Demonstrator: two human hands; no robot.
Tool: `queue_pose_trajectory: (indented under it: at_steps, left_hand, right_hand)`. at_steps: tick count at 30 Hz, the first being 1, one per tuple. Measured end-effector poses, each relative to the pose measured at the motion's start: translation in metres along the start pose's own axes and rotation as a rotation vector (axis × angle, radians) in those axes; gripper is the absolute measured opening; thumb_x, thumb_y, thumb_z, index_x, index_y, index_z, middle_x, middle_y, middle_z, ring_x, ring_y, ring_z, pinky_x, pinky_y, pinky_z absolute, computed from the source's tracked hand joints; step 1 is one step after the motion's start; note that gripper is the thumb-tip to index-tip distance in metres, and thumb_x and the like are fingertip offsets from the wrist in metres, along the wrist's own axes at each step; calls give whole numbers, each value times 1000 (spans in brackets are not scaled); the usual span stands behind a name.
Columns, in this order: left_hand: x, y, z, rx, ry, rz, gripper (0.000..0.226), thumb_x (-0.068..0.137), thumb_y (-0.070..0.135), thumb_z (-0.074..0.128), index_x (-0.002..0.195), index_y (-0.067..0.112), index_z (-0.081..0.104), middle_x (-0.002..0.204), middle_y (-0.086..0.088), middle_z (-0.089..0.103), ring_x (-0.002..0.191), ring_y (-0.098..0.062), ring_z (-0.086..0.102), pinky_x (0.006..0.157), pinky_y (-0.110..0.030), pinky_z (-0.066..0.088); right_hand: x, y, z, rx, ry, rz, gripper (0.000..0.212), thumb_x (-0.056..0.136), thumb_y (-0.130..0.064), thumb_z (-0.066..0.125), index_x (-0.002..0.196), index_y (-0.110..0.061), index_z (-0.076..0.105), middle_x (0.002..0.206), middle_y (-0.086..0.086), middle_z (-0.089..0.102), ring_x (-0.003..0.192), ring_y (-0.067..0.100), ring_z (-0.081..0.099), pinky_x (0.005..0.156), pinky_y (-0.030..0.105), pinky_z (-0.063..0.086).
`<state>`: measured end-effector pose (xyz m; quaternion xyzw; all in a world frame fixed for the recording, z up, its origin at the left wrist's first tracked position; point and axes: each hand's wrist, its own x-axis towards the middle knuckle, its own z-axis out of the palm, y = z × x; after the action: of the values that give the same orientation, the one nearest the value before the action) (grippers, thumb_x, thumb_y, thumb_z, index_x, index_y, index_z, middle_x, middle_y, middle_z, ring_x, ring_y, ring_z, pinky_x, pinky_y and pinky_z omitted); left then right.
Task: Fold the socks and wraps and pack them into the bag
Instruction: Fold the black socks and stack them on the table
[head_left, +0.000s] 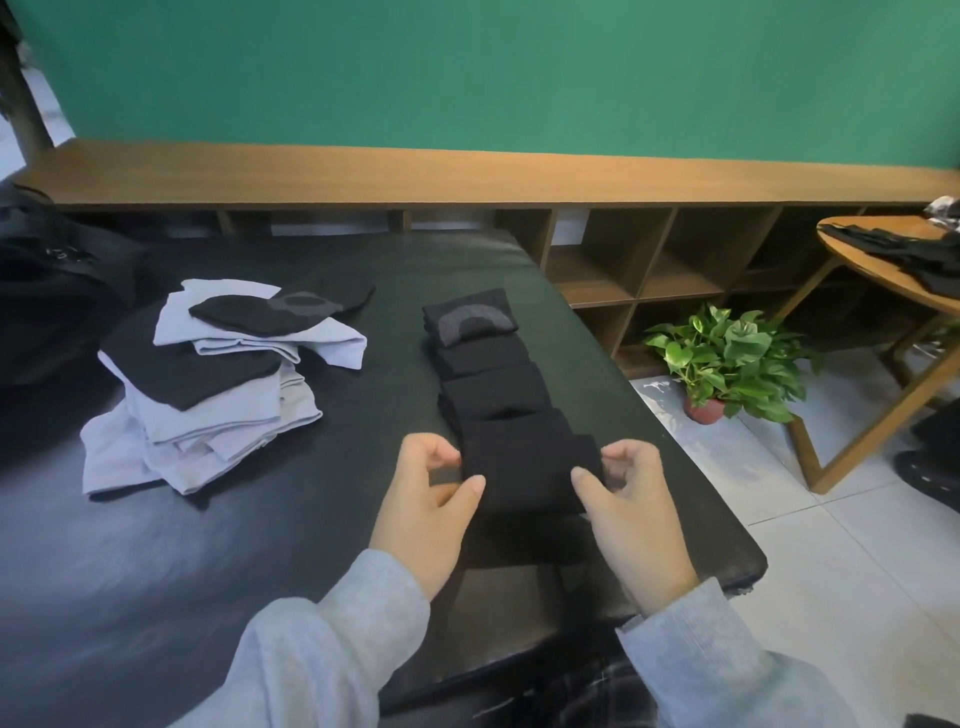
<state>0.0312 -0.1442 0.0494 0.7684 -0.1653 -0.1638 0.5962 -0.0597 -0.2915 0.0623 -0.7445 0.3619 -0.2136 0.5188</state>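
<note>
A row of folded black socks (493, 384) runs away from me along the right side of the black padded table (260, 545). The nearest folded black sock (530, 470) lies between my hands. My left hand (431, 499) pinches its left edge with thumb and curled fingers. My right hand (623, 499) pinches its right edge the same way. The farthest sock (470, 317) shows a grey arc pattern. To the left sits a loose pile of white and black socks and wraps (208, 384). A black bag (47, 280) lies at the far left.
The table's right edge (675, 431) drops to a tiled floor. A potted green plant (727, 358) stands beside it, in front of a low wooden shelf unit (649, 260). A round wooden table (893, 270) with dark cloths is at the right.
</note>
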Motion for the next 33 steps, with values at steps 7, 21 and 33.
queue_pose_trajectory:
  at_steps: [7, 21, 33]
  left_hand:
    - [48, 16, -7, 74, 23, 56, 14, 90, 14, 59, 94, 27, 61, 103, 8, 63, 83, 1, 60, 61, 1, 38]
    - [149, 21, 9, 404, -54, 18, 48, 95, 28, 49, 139, 16, 36, 144, 3, 31, 120, -14, 47, 96, -23, 34]
    - [107, 5, -71, 505, 99, 329, 35, 90, 17, 56, 125, 20, 51, 145, 5, 30, 132, -10, 31, 104, -22, 25]
  right_hand:
    - [47, -23, 19, -152, 46, -211, 12, 92, -19, 57, 88, -30, 54, 102, -7, 58, 90, 2, 51, 79, 15, 38]
    - [156, -33, 70, -394, -75, -170, 33, 96, -8, 44, 124, -16, 59, 132, 0, 53, 122, 15, 48, 91, 14, 28]
    - [107, -55, 97, -346, 11, -461, 24, 91, -9, 51, 105, -23, 63, 115, -15, 45, 116, 2, 32, 83, -8, 13]
